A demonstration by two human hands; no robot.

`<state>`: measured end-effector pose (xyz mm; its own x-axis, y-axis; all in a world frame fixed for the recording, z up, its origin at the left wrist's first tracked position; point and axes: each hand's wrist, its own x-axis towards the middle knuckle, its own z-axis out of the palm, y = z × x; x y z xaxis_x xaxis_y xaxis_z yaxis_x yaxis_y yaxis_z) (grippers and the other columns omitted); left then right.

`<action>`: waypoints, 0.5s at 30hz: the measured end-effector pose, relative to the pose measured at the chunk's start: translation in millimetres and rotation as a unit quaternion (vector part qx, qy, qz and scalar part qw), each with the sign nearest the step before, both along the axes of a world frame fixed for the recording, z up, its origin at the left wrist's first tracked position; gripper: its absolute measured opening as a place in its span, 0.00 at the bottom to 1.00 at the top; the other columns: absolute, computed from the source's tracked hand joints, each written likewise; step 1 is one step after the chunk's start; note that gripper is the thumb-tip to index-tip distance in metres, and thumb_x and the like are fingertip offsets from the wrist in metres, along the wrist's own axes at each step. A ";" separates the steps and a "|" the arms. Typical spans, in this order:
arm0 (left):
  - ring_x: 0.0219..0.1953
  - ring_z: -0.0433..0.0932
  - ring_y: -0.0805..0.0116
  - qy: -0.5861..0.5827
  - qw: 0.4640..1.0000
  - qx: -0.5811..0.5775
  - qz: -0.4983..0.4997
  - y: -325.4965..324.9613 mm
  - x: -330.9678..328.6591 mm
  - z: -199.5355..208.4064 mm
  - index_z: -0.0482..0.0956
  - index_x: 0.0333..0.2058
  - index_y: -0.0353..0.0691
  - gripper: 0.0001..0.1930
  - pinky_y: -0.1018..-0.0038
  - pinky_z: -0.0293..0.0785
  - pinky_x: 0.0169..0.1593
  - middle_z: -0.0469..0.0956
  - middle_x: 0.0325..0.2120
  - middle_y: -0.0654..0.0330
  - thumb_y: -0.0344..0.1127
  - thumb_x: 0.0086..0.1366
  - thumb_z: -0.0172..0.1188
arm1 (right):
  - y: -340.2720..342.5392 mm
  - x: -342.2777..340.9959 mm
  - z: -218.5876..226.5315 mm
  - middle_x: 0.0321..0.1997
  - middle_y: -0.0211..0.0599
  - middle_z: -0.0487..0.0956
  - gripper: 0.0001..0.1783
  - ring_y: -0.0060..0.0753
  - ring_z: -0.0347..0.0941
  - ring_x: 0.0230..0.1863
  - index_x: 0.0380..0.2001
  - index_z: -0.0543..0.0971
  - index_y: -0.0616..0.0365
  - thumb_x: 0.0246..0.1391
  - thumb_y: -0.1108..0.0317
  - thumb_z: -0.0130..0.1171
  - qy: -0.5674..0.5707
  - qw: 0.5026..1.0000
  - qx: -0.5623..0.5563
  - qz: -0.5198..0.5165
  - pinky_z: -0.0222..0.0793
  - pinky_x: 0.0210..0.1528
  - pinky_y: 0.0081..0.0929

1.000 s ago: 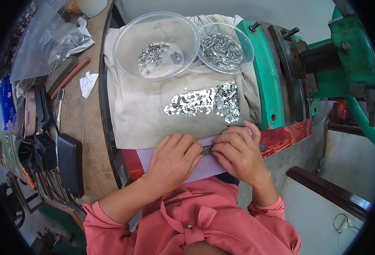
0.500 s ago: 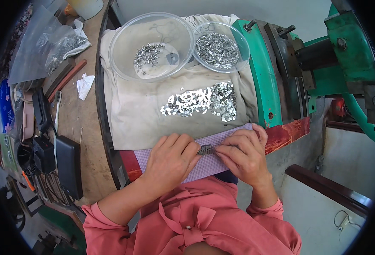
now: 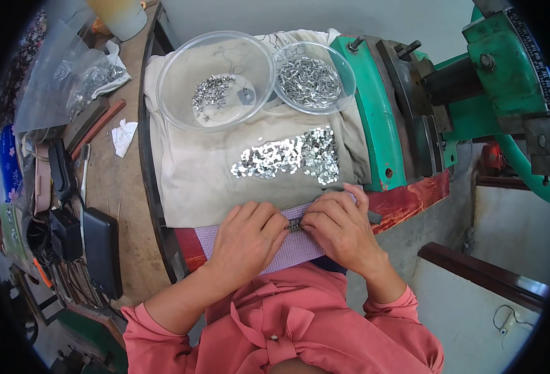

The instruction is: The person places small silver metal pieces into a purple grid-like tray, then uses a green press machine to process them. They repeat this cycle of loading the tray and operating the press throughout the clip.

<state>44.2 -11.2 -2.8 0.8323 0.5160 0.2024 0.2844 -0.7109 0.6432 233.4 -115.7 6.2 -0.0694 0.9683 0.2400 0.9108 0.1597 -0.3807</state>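
A small dark segmented metal piece (image 3: 294,225) shows between my hands over a purple checked cloth (image 3: 293,250). My left hand (image 3: 245,240) is closed, its thumb and fingers pinching the piece's left end. My right hand (image 3: 340,235) is closed at the other end, with the fingertips pressed together on it; the fingers cover much of the piece. Beyond the right hand's outer side pokes a dark grey end of something (image 3: 374,217), mostly hidden. Just past my hands, a pile of small shiny metal discs (image 3: 284,156) lies on a beige cloth (image 3: 194,187).
A large clear tub (image 3: 162,93) holds a few small metal parts; a smaller clear tub (image 3: 351,87) is full of metal pins. At right stands a green machine (image 3: 374,124). The wooden bench (image 3: 141,243) at left carries a black case (image 3: 102,249), a toothbrush (image 3: 84,168) and bags.
Both hands have shifted slightly, the right one leftward, closer to the left. A dark grey end now shows beside the right hand. The whole view has also moved a little.
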 end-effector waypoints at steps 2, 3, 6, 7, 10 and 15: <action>0.35 0.74 0.57 0.000 1.000 -0.004 0.000 0.5 -0.1 0.3 0.77 0.33 0.41 0.11 0.63 0.68 0.39 0.75 0.33 0.61 0.31 0.53 0.69 | 0.1 2.7 1.4 0.40 0.23 0.78 0.09 0.30 0.73 0.50 0.33 0.81 0.47 0.46 0.68 0.69 0.012 1.000 -0.001 -0.003 0.55 0.66 0.47; 0.35 0.74 0.57 -0.001 1.000 -0.004 0.000 0.2 -0.6 -0.1 0.77 0.33 0.41 0.11 0.63 0.68 0.39 0.75 0.33 0.61 0.31 0.53 0.69 | -0.2 4.1 2.4 0.40 0.23 0.78 0.09 0.30 0.73 0.50 0.33 0.81 0.47 0.46 0.68 0.69 0.022 1.000 -0.002 -0.007 0.55 0.66 0.47; 0.35 0.74 0.57 -0.001 1.000 -0.007 -0.002 1.5 -0.8 0.9 0.77 0.33 0.41 0.11 0.63 0.68 0.39 0.75 0.33 0.61 0.31 0.53 0.70 | -2.8 10.8 6.6 0.39 0.23 0.78 0.10 0.31 0.74 0.49 0.34 0.82 0.48 0.46 0.69 0.71 0.043 0.999 -0.002 -0.025 0.56 0.65 0.46; 0.35 0.74 0.57 0.002 1.000 -0.008 -0.004 1.7 -0.8 1.4 0.77 0.33 0.41 0.11 0.63 0.68 0.39 0.75 0.33 0.61 0.31 0.53 0.70 | -3.9 12.2 7.2 0.39 0.23 0.79 0.10 0.31 0.74 0.48 0.34 0.83 0.48 0.46 0.69 0.71 0.049 0.998 0.000 -0.031 0.56 0.64 0.46; 0.35 0.74 0.57 0.002 1.000 -0.005 -0.007 1.0 -1.0 0.7 0.77 0.34 0.41 0.11 0.63 0.68 0.39 0.75 0.33 0.60 0.31 0.53 0.70 | -7.9 10.7 4.2 0.38 0.22 0.79 0.10 0.31 0.74 0.47 0.33 0.85 0.47 0.44 0.69 0.73 0.054 0.998 0.015 -0.040 0.57 0.63 0.46; 0.36 0.74 0.57 0.000 1.000 -0.007 -0.006 1.5 -0.6 1.0 0.77 0.34 0.41 0.12 0.63 0.68 0.39 0.75 0.33 0.60 0.32 0.53 0.70 | -7.3 5.4 2.2 0.37 0.21 0.78 0.10 0.31 0.74 0.47 0.32 0.85 0.46 0.43 0.68 0.73 0.043 0.998 0.022 -0.032 0.57 0.63 0.46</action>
<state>43.6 -9.7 -1.8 0.8388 0.5084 0.1947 0.2760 -0.7054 0.6529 238.8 -123.0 8.5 0.0157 0.9582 0.2857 0.8841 0.1202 -0.4516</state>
